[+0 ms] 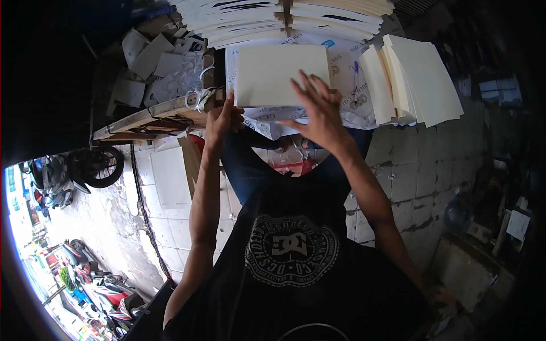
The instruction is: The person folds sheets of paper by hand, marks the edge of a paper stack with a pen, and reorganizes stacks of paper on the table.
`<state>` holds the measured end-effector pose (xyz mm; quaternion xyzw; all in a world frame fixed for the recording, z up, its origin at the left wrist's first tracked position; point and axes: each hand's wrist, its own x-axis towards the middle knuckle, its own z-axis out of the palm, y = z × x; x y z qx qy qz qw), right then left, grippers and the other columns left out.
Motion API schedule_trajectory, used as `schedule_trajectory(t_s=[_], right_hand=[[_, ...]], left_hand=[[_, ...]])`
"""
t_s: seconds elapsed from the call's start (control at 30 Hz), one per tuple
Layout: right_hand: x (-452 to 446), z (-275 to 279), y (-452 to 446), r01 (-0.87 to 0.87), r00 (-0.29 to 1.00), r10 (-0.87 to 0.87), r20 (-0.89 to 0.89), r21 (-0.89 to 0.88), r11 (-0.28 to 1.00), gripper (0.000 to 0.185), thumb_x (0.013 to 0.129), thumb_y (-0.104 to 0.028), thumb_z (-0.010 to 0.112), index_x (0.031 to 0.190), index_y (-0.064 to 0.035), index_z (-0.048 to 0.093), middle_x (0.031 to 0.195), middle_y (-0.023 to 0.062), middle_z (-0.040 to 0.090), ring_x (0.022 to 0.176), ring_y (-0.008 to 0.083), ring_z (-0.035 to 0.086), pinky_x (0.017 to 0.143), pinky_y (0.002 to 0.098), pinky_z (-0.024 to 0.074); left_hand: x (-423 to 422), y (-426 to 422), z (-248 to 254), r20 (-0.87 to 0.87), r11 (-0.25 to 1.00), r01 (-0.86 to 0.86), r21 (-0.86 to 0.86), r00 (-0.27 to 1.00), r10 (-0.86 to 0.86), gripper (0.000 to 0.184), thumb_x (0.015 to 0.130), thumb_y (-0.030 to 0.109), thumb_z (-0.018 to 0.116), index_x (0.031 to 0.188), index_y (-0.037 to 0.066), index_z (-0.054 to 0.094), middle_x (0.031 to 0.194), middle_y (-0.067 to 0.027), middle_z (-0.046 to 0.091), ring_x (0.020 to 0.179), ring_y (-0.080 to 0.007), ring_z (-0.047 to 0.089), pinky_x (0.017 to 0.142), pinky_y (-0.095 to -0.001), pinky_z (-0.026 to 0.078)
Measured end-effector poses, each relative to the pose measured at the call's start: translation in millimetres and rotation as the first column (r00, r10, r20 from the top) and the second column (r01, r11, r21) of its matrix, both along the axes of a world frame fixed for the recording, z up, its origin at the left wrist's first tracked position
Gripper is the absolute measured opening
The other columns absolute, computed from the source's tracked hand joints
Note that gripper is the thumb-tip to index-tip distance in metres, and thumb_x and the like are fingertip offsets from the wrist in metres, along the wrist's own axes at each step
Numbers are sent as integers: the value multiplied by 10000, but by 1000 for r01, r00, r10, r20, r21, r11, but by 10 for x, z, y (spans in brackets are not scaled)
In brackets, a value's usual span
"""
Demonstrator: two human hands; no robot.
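Note:
A cream-coloured sheet or flat stack of paper [273,74] lies on the work surface in front of me; I cannot tell how many layers it has. My left hand [222,122] is at its near left corner, the thumb pointing up along the left edge and the other fingers partly curled. It does not visibly grip anything. Over the right part of the cream paper is my right hand [323,108], with fingers spread and nothing in it. Printed white wrapping paper [347,62] lies beneath. A purple pen-like object [356,74] lies to the right.
Tall stacks of cream sheets [335,20] stand at the back. A fanned pile of folded cream sheets [424,79] is on the right. A wooden frame [151,116] and a heap of paper scraps [170,79] are on the left. More sheets [170,176] stand on the tiled floor.

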<state>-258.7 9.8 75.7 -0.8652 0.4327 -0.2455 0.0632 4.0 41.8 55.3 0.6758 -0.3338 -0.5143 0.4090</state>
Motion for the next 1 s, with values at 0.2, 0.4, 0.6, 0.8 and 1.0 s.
schedule_trajectory(t_s=[0.2, 0.4, 0.6, 0.8, 1.0], right_hand=[[825, -204, 315, -100, 991, 104, -90, 50, 994, 787, 855, -466, 672, 1445, -24, 396, 1547, 127, 325, 1442, 252, 284, 1051, 611, 277], [-290, -381, 396, 155, 984, -155, -85, -2, 988, 771, 855, -458, 685, 1470, -95, 395, 1548, 59, 362, 1441, 201, 315, 1085, 654, 97], [-388, 96, 170, 212, 973, -209, 96, -20, 977, 957, 741, -522, 778, 1479, -85, 353, 1505, 186, 392, 1446, 300, 293, 1067, 628, 140], [247, 541, -252, -243, 964, 253, 79, -116, 963, 304, 794, -66, 696, 1094, -40, 658, 1057, 123, 710, 972, 281, 689, 832, 395, 538], [-304, 2298, -640, 55, 854, 209, 476, -482, 874, 238, 881, -124, 656, 1103, -40, 674, 840, 141, 701, 691, 310, 688, 595, 379, 556]], left_hand=[[-13, -24, -145, 61, 978, 116, -172, 992, -107, 509, 942, 448, 622, 806, -39, 673, 591, -24, 567, 508, -75, 499, 483, -235, 378], [-26, -7, -128, 26, 987, 97, -126, 995, -94, 493, 938, 416, 649, 834, -67, 650, 607, 2, 511, 532, -78, 479, 515, -236, 395], [-128, 114, 214, -61, 984, 62, -166, 995, -73, 473, 922, 421, 667, 752, -20, 634, 550, -7, 521, 471, -74, 474, 449, -233, 364], [-416, 470, 759, -245, 934, -22, -356, 967, -70, 358, 989, 320, 587, 878, -15, 649, 647, -17, 567, 577, -77, 532, 546, -227, 403], [53, 934, 629, -244, 920, -172, -353, 966, 86, 284, 988, 249, 596, 999, -29, 655, 755, -28, 610, 710, -90, 560, 668, -236, 435]])
